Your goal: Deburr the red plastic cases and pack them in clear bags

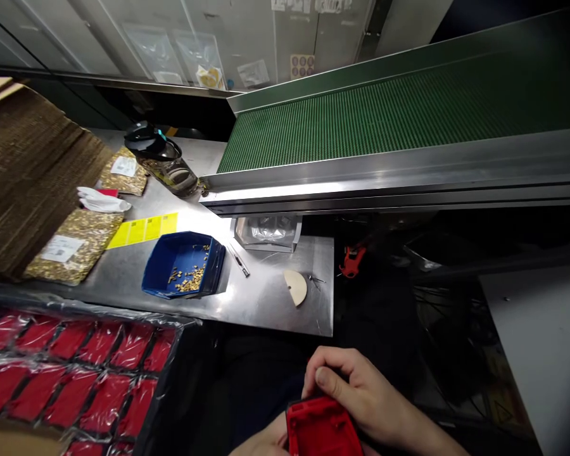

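My left hand and right hand are clamped on a red housing, near six o'clock in my view; toward eight o'clock, a blue bin with small golden pieces sits on the tabletop.

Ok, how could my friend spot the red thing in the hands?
Start at the green conveyor belt, then drop to the picture's bottom edge. There, the left hand and right hand hold a hollow red piece. Unlike the packed red pieces at left, it's held.

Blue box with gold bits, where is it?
In the head view, left of centre: the blue box stands on the metal table, beside the yellow strip.
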Demonstrator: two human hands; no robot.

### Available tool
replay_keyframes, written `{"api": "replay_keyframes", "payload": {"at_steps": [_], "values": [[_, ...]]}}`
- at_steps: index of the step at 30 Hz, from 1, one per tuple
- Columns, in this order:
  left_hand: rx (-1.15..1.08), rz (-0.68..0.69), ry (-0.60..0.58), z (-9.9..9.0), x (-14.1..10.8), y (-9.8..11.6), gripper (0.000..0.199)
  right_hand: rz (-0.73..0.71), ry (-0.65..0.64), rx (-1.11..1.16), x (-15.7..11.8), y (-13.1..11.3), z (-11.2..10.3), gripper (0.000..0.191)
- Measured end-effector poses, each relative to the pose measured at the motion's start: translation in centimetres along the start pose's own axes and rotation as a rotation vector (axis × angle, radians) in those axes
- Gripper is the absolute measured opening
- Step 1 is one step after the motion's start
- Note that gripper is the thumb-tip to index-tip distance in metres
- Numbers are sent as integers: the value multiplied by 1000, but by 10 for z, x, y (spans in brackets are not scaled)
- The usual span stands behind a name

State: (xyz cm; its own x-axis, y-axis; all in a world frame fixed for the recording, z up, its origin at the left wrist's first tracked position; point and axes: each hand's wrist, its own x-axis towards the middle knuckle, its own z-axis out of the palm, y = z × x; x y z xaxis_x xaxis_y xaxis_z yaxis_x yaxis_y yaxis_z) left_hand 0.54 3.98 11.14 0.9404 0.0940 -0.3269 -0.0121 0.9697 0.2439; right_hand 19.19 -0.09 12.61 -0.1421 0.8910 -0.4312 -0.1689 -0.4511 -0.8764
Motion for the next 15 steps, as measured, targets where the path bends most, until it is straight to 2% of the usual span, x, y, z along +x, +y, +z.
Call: {"api": "replay_keyframes", "payload": {"at_steps": [5,11,15], "values": [[-13,13,46,-4,-1,0,42,-33,167,42,-1,21,9,43],[-28,4,84,-9,-1,-4,40,-98,114,138,-3,27,13,47],[-38,-4,89,-13,-1,-6,40,-95,237,53,-5,35,16,46]]}}
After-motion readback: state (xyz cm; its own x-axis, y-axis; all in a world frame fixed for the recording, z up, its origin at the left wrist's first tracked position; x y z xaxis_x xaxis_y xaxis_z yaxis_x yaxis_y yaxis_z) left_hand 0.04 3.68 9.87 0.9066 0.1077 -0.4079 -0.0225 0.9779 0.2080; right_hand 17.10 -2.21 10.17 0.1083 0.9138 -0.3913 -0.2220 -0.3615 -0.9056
